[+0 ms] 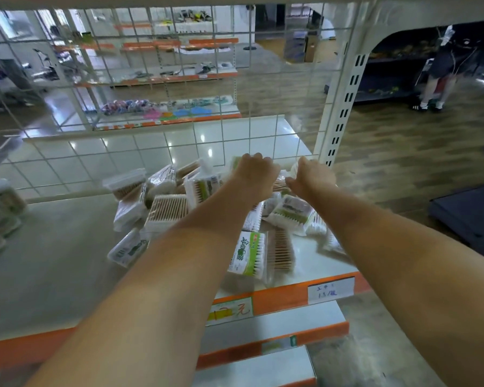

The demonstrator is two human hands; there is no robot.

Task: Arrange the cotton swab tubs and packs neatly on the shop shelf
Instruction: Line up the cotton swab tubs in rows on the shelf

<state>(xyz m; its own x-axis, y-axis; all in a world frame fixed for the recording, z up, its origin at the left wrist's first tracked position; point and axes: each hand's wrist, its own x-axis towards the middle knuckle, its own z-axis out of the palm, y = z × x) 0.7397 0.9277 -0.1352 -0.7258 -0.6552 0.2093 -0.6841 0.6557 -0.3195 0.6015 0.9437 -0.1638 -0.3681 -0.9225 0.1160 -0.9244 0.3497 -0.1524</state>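
Note:
A jumbled heap of cotton swab packs lies on the right part of the white shelf. One green-labelled pack rests near the front edge. Both my arms reach over the heap to its back, by the wire grid. My left hand has its fingers curled over a pack at the rear of the heap. My right hand is closed on another pack close beside it, near the shelf post. What each hand holds is mostly hidden by the hand itself.
Round swab tubs stand at the shelf's left edge. A wire grid back panel and a white slotted post bound the shelf. Orange price strips run along the front. A person stands far right.

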